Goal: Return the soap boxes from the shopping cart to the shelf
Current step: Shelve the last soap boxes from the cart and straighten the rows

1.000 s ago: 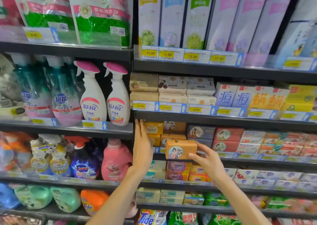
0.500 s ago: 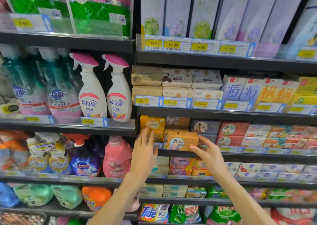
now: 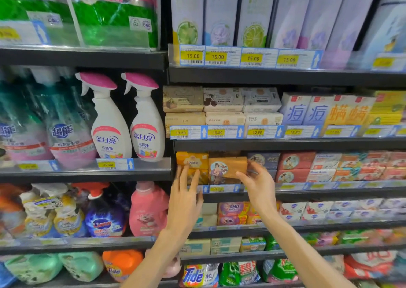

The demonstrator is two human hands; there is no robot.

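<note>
The right hand (image 3: 258, 183) pinches the right end of an orange-brown soap box (image 3: 228, 166), holding it at the mouth of the soap shelf (image 3: 285, 196), apparently atop another like it; the left hand (image 3: 184, 199), fingers straight and holding nothing, reaches up before the yellow soap boxes (image 3: 192, 160) just left of it; two white spray bottles (image 3: 109, 129) stand further left.

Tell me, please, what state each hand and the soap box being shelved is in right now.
Right hand: pinches the brown soap box at its right end.
Brown soap box: tilted, held at the shelf front.
Left hand: fingers straight, touching the yellow soap boxes.
</note>
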